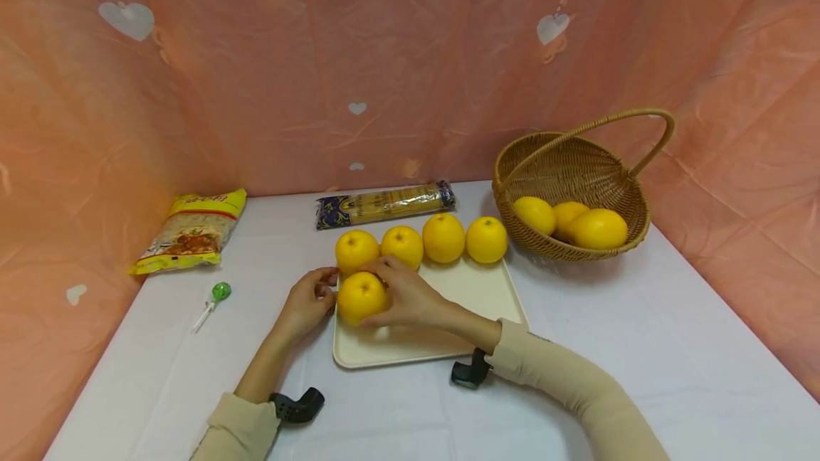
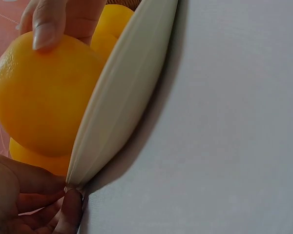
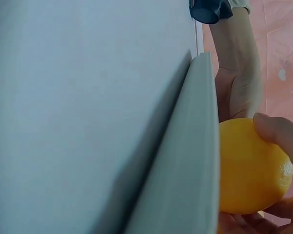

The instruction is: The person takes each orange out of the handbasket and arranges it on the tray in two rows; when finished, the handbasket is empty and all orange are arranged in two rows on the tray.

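My right hand [image 1: 413,295] grips an orange [image 1: 362,299] at the left side of a cream tray [image 1: 442,356]. Its thumb and fingers spread around the fruit, as the right wrist view shows with the same orange [image 3: 251,165]. The left hand [image 1: 307,304] is at the tray's left edge, its fingertips pinching the rim in the left wrist view. Behind the held fruit, a row of oranges runs along the tray's far side: one at the left [image 1: 356,251], one beside it [image 1: 402,246], then another [image 1: 443,237] and one at the far right corner [image 1: 486,239].
At the back right a wicker basket [image 1: 576,155] with a tall handle leans open, with several oranges inside. A pack of noodles [image 1: 391,205] lies behind the tray. To the left are a yellow food bag [image 1: 195,230] and a green lollipop [image 1: 221,292]. Pink curtains [image 1: 410,55] surround the table.
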### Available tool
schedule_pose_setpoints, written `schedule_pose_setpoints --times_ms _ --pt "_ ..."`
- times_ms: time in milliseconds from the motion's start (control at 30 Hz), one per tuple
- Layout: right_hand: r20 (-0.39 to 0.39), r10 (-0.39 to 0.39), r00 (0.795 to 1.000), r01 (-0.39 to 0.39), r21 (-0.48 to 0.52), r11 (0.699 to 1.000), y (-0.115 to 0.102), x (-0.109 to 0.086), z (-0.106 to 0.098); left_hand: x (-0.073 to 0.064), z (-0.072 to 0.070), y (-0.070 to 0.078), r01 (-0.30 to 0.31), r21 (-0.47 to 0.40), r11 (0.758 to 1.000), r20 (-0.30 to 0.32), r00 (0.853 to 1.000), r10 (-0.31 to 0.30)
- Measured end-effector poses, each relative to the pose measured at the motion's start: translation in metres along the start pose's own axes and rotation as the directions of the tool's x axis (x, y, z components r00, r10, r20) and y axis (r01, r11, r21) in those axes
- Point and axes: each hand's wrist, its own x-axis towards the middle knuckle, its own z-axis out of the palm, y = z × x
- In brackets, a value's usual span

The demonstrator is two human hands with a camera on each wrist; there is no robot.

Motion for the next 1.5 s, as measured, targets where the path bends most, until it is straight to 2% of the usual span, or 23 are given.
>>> schedule_pose_setpoints --times_ms 267,667,1000,1100,1267,1500 --pt "-0.001 0.042 0.999 -0.042 -0.048 0.998 -0.003 -0.001 0.004 0.001 0.0 0.0 0.044 0.018 0.999 0.006 0.999 -0.044" --pt "0.014 0.004 1.0 -0.002 -0.133 0.991 -0.005 -0.003 0.001 0.0 0.003 -0.002 0.036 -0.013 0.999 0.005 0.999 -0.036" --pt "-0.035 0.008 0.999 -0.013 -0.14 0.99 -0.011 -0.007 -0.015 0.002 0.001 -0.001 0.053 0.019 0.998 0.015 0.998 -0.053" --pt "-0.052 -0.023 0.998 0.018 -0.091 0.996 -0.01 -0.01 -0.023 0.003 0.0 0.0 0.054 0.027 0.998 0.015 0.998 -0.055" --pt "-0.091 -0.074 0.993 0.08 0.065 0.995 -0.006 -0.014 -0.042 0.003 0.0 -0.001 0.072 0.027 0.997 0.026 0.997 -0.072" --pt "-0.145 -0.057 0.988 0.089 0.223 0.971 0.001 -0.019 -0.072 0.003 0.0 -0.001 0.072 0.023 0.997 0.026 0.997 -0.073"
